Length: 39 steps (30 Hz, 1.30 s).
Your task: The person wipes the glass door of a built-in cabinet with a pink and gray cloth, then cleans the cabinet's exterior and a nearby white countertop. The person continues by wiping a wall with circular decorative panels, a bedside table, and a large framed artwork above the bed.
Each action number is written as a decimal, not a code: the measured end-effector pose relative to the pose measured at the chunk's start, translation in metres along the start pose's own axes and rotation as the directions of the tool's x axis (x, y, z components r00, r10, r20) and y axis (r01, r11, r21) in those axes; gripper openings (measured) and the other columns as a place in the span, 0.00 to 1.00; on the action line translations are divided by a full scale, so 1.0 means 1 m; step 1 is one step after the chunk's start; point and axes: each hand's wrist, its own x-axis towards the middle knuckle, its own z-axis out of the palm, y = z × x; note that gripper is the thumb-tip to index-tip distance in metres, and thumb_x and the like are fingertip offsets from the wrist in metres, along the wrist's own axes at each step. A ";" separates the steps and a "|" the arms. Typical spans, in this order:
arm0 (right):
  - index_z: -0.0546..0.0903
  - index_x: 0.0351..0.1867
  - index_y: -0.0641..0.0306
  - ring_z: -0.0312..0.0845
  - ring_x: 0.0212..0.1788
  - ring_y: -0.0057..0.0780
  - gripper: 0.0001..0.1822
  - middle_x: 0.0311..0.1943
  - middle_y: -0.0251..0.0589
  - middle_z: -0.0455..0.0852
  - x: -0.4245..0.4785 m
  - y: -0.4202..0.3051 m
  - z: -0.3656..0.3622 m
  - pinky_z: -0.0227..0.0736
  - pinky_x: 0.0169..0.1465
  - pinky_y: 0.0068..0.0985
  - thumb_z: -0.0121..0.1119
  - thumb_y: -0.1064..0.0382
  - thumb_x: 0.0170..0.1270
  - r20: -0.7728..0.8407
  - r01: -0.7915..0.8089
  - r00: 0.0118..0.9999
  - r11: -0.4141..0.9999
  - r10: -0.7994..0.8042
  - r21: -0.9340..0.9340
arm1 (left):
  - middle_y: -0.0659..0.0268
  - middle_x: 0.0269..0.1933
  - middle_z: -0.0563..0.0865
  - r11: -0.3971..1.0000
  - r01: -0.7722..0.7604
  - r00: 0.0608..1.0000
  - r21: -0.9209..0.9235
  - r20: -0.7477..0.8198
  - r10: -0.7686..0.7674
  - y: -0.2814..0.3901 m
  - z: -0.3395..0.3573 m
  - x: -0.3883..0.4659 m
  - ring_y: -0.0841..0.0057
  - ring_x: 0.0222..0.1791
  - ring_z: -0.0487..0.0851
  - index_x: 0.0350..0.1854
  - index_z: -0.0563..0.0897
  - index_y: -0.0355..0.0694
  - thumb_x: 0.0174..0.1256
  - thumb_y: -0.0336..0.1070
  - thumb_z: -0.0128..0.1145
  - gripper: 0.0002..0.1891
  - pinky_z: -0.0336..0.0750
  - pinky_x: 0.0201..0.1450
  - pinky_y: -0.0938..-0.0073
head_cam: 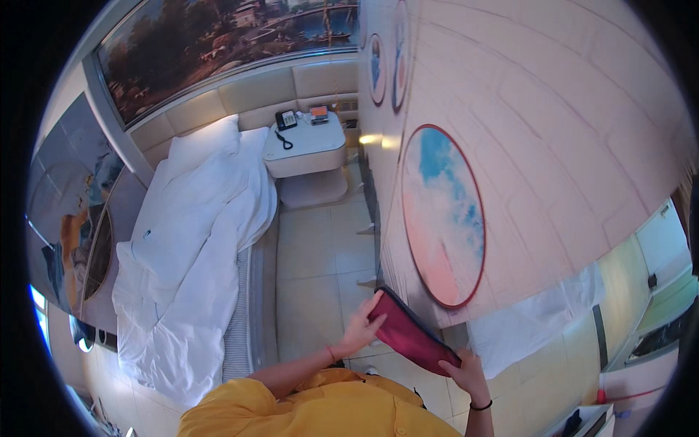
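Note:
Both hands hold a flat, dark red fabric piece (412, 336) with a dark edging along its upper side; it may be a pouch or a folded cloth. My left hand (363, 325) grips its upper left end, the thumb lying over the red face. At the lower right end, my right hand (467, 368) pinches it, its thumb also on the front. The piece hangs slanted in front of my yellow shirt (349, 407), over the tiled floor. Just beyond it is the lower edge of a pale pink printed covering (524, 191) with an oval sky picture (445, 213).
To the left stands a bed with a rumpled white duvet (191, 235) and a pillow (205, 139). A white bedside table (306, 145) carries a black telephone (285, 119), its handset lying off it. White sheeting (524, 322) hangs below the pink covering. An open container (581, 423) stands lower right.

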 end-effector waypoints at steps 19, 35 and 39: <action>0.81 0.35 0.72 0.73 0.22 0.17 0.07 0.26 0.30 0.74 0.082 -0.239 -0.035 0.70 0.26 0.15 0.66 0.75 0.56 -0.741 0.062 0.481 0.825 0.469 0.562 | 0.50 0.76 0.47 0.784 -0.591 0.793 -0.188 0.042 0.608 0.149 -0.059 0.197 0.58 0.74 0.53 0.73 0.38 0.29 0.52 0.15 0.56 0.49 0.58 0.71 0.66; 0.65 0.69 0.42 0.70 0.50 0.42 0.34 0.54 0.46 0.75 0.205 -0.327 -0.202 0.61 0.59 0.46 0.59 0.51 0.60 -0.631 -0.722 0.504 0.113 -0.590 -0.682 | 0.45 0.75 0.47 0.038 -0.996 0.045 0.084 0.083 0.996 0.360 -0.012 0.314 0.34 0.73 0.41 0.72 0.55 0.31 0.62 0.45 0.56 0.40 0.55 0.62 0.33; 0.74 0.61 0.45 0.76 0.45 0.40 0.26 0.46 0.44 0.80 0.199 -0.232 -0.080 0.70 0.48 0.42 0.58 0.55 0.58 -0.638 -0.545 0.697 0.335 -0.327 -0.768 | 0.44 0.71 0.58 0.084 -0.982 0.155 0.167 0.478 0.865 0.171 0.009 0.307 0.29 0.67 0.54 0.62 0.69 0.30 0.58 0.52 0.59 0.35 0.62 0.57 0.36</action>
